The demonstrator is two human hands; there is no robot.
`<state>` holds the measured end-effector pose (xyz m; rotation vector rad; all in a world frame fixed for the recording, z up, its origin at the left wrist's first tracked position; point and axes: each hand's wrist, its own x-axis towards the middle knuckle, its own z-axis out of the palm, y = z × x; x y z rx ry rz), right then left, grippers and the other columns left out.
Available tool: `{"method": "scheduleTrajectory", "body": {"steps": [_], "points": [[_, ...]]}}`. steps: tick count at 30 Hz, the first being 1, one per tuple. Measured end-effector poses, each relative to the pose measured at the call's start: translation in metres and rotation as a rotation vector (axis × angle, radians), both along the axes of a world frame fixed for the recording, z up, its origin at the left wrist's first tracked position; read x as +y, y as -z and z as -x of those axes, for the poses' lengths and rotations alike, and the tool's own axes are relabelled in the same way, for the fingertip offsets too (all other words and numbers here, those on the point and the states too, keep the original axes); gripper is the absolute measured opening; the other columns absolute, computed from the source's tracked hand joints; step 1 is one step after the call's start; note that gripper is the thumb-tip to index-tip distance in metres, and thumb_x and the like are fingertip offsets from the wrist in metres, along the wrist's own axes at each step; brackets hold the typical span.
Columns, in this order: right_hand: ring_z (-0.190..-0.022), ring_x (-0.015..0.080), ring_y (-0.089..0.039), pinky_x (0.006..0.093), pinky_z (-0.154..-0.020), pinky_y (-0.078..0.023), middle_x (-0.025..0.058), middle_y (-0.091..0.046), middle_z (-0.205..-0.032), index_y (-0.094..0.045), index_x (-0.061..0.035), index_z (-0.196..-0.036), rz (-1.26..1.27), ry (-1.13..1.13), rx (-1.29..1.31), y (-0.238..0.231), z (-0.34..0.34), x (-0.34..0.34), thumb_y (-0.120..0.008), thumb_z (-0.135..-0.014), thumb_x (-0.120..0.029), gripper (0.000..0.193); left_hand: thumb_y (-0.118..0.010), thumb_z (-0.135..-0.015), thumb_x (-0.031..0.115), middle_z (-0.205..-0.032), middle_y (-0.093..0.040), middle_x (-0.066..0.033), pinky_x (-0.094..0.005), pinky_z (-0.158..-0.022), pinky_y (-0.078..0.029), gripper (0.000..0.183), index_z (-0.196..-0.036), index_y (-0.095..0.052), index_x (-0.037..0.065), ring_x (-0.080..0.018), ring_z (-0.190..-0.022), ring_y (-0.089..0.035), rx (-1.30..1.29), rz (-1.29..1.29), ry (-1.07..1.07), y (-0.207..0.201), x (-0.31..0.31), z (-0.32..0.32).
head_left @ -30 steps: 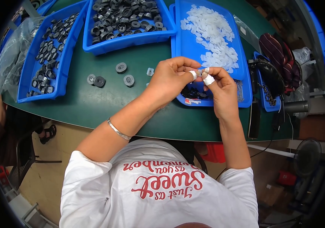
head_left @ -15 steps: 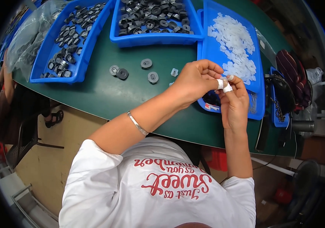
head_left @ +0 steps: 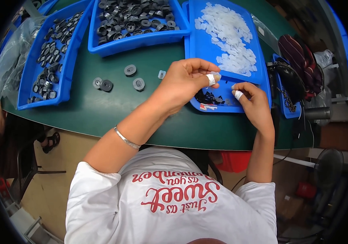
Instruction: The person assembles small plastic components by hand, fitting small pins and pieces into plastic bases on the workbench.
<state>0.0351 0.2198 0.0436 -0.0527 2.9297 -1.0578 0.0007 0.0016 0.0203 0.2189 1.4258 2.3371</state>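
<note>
My left hand [head_left: 188,81] is raised over the near-left part of a blue tray [head_left: 265,87], fingers curled and thumb pressed to them. White tape wraps its thumb. Whatever sits in that pinch is too small to make out. My right hand [head_left: 256,106] hangs over the tray's near right part, thumb and forefinger tips close together, tape on a digit; I cannot make out anything between them. Small black parts [head_left: 208,97] lie in the tray below and between the hands. Behind them, a blue lid-like tray [head_left: 202,36] bears a heap of translucent white plastic pieces [head_left: 231,38].
Two blue bins, one at left [head_left: 23,87] and one at centre [head_left: 141,40], hold many dark round parts. Several grey and black round parts [head_left: 130,70] and a small clear piece [head_left: 162,74] lie on the green table [head_left: 101,116]. At right stand a bag [head_left: 300,61] and a metal cylinder [head_left: 318,113].
My hands, together before, are now apart: the right has drawn away to the right of the left. The black parts in the tray show more. The whole view has shifted.
</note>
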Motion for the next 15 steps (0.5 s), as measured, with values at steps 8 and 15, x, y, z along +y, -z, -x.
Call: {"method": "scheduleTrajectory", "body": {"steps": [8,15], "points": [[-0.07,0.0195,-0.06,0.0296,-0.067,-0.047,0.0116,-0.065,-0.085,-0.064,0.0008,-0.094,-0.05,-0.195,-0.087,-0.008,0.004,0.003,-0.064,-0.078,-0.001,0.016,-0.063,-0.085,0.001,-0.093,-0.065,-0.012,-0.0247,-0.075,-0.054,0.02,-0.103,-0.058,-0.005,-0.0172,-0.084,-0.066,-0.018,-0.009,0.011,0.0,0.001,-0.001],[-0.079,0.0288,-0.064,0.0353,-0.073,-0.049,0.0131,-0.067,-0.091,-0.067,-0.0022,-0.094,-0.24,-0.217,0.151,-0.002,0.014,-0.002,-0.062,-0.079,-0.004,0.016,-0.059,-0.086,-0.001,-0.092,-0.064,-0.0113,-0.0239,-0.076,-0.055,0.021,-0.107,-0.057,-0.006,-0.0167,-0.082,-0.066,-0.037,-0.03,-0.013,0.003,0.002,0.0]]}}
